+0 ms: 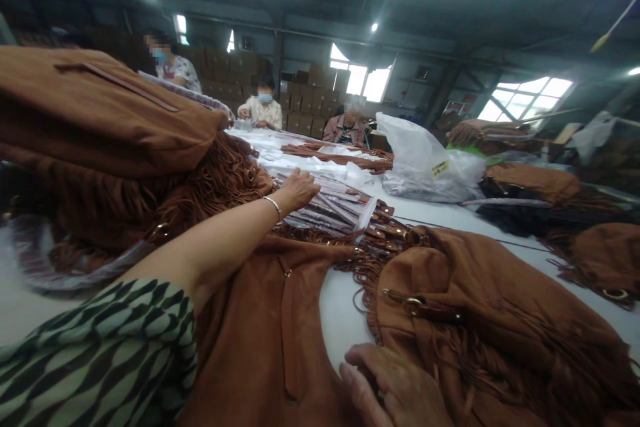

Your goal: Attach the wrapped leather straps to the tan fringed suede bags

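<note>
My left hand (298, 188), with a silver bangle at the wrist, reaches forward over a pile of straps in plastic wrapping (333, 208). Its fingers are loosely bent and apart, and nothing shows in them. In front of me lies a brown suede-like bag (260, 340) with a zip and a long leather pull. My right hand (395, 383) is low at the right edge of this bag, thumb and forefinger apart, its lower part cut off by the frame. Just right of it rests another brown fringed bag (480, 280) with a metal ring.
Stacked brown fringed bags (110, 113) rise at the left. A clear plastic bag (420, 157) stands on the white table (440, 213), with more brown bags (607, 257) to the right. Several masked people (263, 107) sit or stand beyond, before stacked cartons (305, 103).
</note>
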### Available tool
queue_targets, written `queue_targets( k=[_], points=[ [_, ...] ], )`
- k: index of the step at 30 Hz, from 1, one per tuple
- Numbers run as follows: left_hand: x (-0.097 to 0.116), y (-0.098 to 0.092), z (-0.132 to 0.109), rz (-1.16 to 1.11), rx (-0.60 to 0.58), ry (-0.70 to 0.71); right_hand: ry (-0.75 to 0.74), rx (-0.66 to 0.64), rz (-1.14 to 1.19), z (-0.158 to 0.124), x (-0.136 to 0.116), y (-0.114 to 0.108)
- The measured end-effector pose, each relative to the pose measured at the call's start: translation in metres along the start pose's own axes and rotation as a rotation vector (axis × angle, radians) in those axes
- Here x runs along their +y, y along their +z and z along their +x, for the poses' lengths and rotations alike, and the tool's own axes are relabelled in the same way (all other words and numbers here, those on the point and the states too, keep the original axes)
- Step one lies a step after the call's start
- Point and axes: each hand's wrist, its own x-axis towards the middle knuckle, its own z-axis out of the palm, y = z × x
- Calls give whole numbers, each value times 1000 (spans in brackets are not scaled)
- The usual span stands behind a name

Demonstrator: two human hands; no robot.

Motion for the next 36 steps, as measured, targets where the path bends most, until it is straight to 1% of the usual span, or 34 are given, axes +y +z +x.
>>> queue_targets(
  k=[2,4,6,8,10,13,14,15,16,17,18,19,20,22,23,25,26,27,28,29,30,31,32,33,34,35,36],
  points=[
    [-13,-27,1,45,71,-85,38,-56,-3,0,-3,-2],
    [-27,-54,-3,94,145,-189,74,-64,-18,0,-6,-2],
    [-37,-79,-14,138,206,-251,88,-31,-24,0,-8,-1],
    [-38,-101,-32,181,256,-232,65,49,-5,1,-9,-3],
    [-27,-117,-55,222,301,-140,39,247,8,3,-9,-9],
    [8,-134,-93,267,337,71,40,624,-25,5,-7,-27],
    [22,-139,-106,275,356,165,37,710,-48,5,-7,-34],
    [38,-145,-118,280,394,285,29,763,-68,4,-7,-40],
    [53,-150,-129,282,483,444,17,788,-82,3,-7,-45],
    [68,-155,-139,277,587,588,4,781,-80,2,-8,-49],
    [82,-160,-147,262,688,690,-6,730,-54,0,-10,-51],
    [94,-164,-153,241,773,751,-15,644,1,-2,-12,-53],
    [105,-166,-159,222,829,780,-24,534,82,-4,-15,-54],
    [119,-167,-167,175,892,762,-41,324,269,-7,-19,-54],
    [124,-166,-171,142,911,740,-51,258,353,-8,-20,-54],
    [129,-161,-178,19,955,696,-63,219,460,-10,-21,-55],
    [130,-158,-181,-96,982,673,-54,221,485,-10,-21,-56],
    [130,-157,-185,-261,1006,629,-32,222,500,-10,-21,-57],
    [130,-157,-187,-476,1011,541,1,214,511,-10,-21,-59],
    [130,-158,-189,-736,976,409,41,199,519,-10,-21,-60],
    [129,-161,-189,-1026,892,258,80,182,525,-10,-22,-60],
    [129,-165,-188,-1316,758,124,107,151,529,-10,-23,-60],
    [129,-169,-185,-1589,581,29,117,121,533,-11,-24,-59],
    [129,-174,-182,-1827,368,-6,117,97,537,-11,-25,-57],
    [130,-177,-177,-2016,150,10,111,81,545,-11,-26,-55],
    [131,-180,-172,-2157,-30,47,100,73,559,-10,-26,-53],
    [133,-181,-167,-2257,-153,79,91,71,575,-10,-25,-52]
  ],
)
